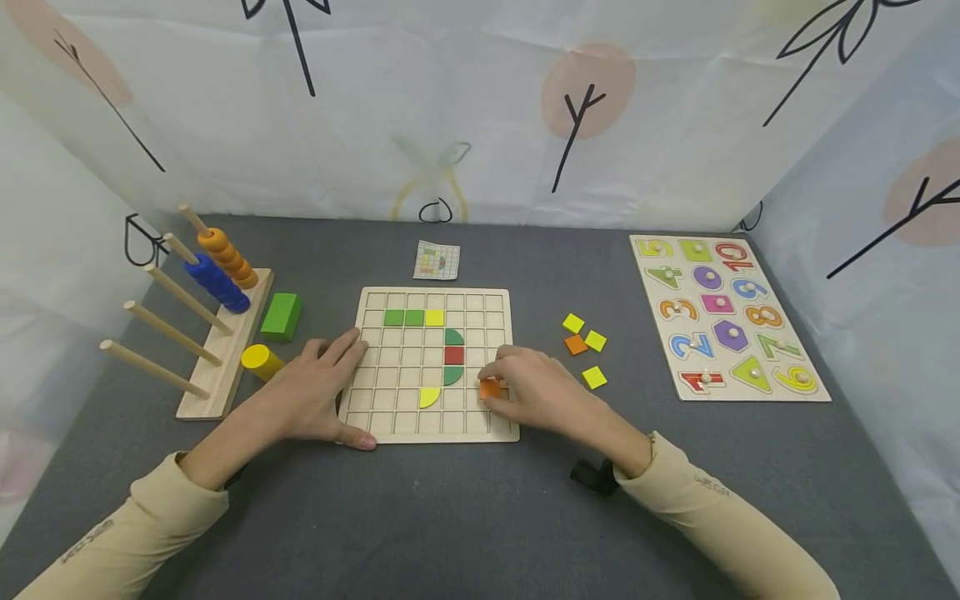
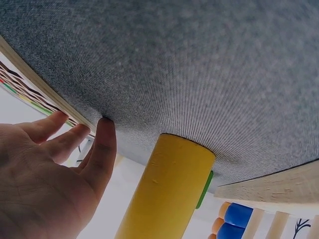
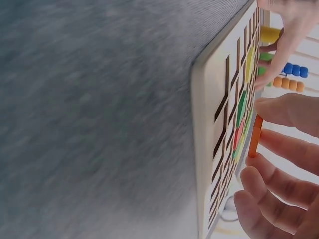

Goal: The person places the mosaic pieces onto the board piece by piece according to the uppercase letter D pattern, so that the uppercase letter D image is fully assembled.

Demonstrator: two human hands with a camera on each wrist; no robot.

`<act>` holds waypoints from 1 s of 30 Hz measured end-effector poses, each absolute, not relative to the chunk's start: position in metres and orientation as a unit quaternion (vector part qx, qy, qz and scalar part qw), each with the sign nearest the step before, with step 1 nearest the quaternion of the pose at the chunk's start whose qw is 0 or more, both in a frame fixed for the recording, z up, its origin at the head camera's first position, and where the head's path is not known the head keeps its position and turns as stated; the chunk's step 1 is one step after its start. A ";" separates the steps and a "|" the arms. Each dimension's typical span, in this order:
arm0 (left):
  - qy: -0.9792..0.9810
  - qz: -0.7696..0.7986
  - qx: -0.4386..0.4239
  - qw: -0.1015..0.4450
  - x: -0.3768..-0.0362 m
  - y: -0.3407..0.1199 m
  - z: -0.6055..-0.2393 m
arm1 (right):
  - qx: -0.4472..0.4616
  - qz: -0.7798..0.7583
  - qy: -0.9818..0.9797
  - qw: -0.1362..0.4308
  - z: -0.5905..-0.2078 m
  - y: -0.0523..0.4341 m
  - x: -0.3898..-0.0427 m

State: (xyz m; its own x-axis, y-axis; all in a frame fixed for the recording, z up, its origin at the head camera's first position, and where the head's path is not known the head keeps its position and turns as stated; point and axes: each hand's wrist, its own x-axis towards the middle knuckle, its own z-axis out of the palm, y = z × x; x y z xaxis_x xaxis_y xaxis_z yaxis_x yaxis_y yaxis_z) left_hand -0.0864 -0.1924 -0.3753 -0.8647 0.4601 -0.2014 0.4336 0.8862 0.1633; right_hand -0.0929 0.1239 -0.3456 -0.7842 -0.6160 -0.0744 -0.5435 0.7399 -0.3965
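Orange tile point(image 1: 490, 388) pinched over grid board point(image 1: 382, 421); numbers puzzle point(image 1: 813, 392) shows 2–10.

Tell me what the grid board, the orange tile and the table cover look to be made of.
Grid board: pale unpainted wood, probably thin plywood; a matt, light face with dark cut slots.
Orange tile, pinched by the right hand: likely painted wood; flat, even colour, thin with straight edges.
Table cover: grey fabric, felt or a close weave; the wrist views show a fine ribbed texture with no shine.
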 end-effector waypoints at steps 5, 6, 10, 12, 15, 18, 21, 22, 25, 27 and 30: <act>0.964 0.057 0.230 0.121 -0.087 -0.193 -0.375 | -0.320 -0.192 0.921 0.110 -0.346 0.106 -0.098; 0.964 0.057 0.229 0.122 -0.087 -0.193 -0.375 | -0.323 -0.193 0.920 0.111 -0.346 0.102 -0.098; 0.964 0.058 0.226 0.126 -0.087 -0.192 -0.374 | -0.344 -0.196 0.911 0.112 -0.349 0.088 -0.101; 0.964 0.057 0.225 0.127 -0.087 -0.192 -0.374 | -0.356 -0.198 0.906 0.115 -0.351 0.082 -0.102; 0.965 0.055 0.224 0.126 -0.087 -0.192 -0.374 | -0.366 -0.193 0.903 0.116 -0.354 0.071 -0.103; 0.965 0.054 0.223 0.127 -0.087 -0.192 -0.375 | -0.371 -0.183 0.903 0.118 -0.356 0.060 -0.102; 0.965 0.054 0.223 0.128 -0.087 -0.192 -0.375 | -0.379 -0.173 0.901 0.118 -0.356 0.050 -0.101; 0.965 0.055 0.224 0.129 -0.088 -0.192 -0.375 | -0.382 -0.171 0.901 0.116 -0.357 0.047 -0.101; 0.964 0.055 0.226 0.127 -0.087 -0.193 -0.375 | -0.391 -0.163 0.899 0.109 -0.359 0.039 -0.102; 0.964 0.055 0.228 0.126 -0.087 -0.193 -0.375 | -0.397 -0.158 0.898 0.102 -0.362 0.036 -0.102; 0.964 0.055 0.228 0.126 -0.087 -0.193 -0.375 | -0.403 -0.154 0.897 0.101 -0.364 0.033 -0.103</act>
State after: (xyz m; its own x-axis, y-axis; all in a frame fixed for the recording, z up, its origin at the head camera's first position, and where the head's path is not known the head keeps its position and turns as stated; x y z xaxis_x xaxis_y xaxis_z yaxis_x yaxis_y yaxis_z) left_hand -0.0872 -0.1932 -0.3751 -0.8647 0.4527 -0.2178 0.4248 0.8903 0.1640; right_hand -0.1033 0.0330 -0.3639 -0.6556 -0.7530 -0.0562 -0.6908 0.6282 -0.3580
